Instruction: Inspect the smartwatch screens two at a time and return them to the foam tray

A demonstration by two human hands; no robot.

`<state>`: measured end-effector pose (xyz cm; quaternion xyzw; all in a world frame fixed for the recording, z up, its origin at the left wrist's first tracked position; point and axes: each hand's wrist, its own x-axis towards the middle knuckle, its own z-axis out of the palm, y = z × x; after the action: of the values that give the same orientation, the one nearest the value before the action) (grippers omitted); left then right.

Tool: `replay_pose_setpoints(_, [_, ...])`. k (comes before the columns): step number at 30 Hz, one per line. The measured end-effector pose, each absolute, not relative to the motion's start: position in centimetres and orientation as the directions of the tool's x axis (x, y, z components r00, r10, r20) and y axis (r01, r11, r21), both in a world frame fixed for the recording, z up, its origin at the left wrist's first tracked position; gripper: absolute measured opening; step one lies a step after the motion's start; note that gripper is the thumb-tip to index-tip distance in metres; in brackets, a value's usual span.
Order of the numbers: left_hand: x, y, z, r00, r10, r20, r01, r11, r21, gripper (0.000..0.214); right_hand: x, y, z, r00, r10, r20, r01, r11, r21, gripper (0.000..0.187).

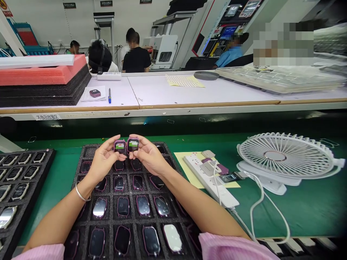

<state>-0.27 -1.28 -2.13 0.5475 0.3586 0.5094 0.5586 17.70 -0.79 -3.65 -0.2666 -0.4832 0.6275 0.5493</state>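
Note:
Two purple smartwatch bodies with lit screens are held up side by side over the far part of a black foam tray (108,224). My left hand (105,159) is closed on the left smartwatch (119,146), pinching its edges. Beside it, my right hand (148,153) grips the right smartwatch (133,144) the same way. Both screens show green, white and dark bands, too small to read. Below my hands, several more purple watch bodies with dark or reflecting screens lie in the tray's compartments, such as a dark watch (122,240) near the front.
Another foam tray (40,180) of pale-framed watches stands at the left. On the right are a white power strip (214,180), cables and a white fan (284,155). A raised shelf (151,90) carries foam sheets (35,74) and a pen (110,95). Several people sit beyond.

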Motion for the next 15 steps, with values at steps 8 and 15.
replay_pose_setpoints(8, [-0.19, -1.62, -1.90, 0.243, 0.963, 0.115, -0.160, -0.077, 0.984, 0.047, 17.61, -0.86, -3.20, -0.196, 0.969, 0.152, -0.419, 0.057, -0.906, 0.036])
replay_pose_setpoints(15, [-0.09, -1.57, -1.86, 0.247, 0.963, 0.104, -0.162, -0.065, 0.985, 0.047, 17.56, -0.87, -3.14, -0.185, 0.970, 0.155, -0.407, 0.068, -0.911, 0.038])
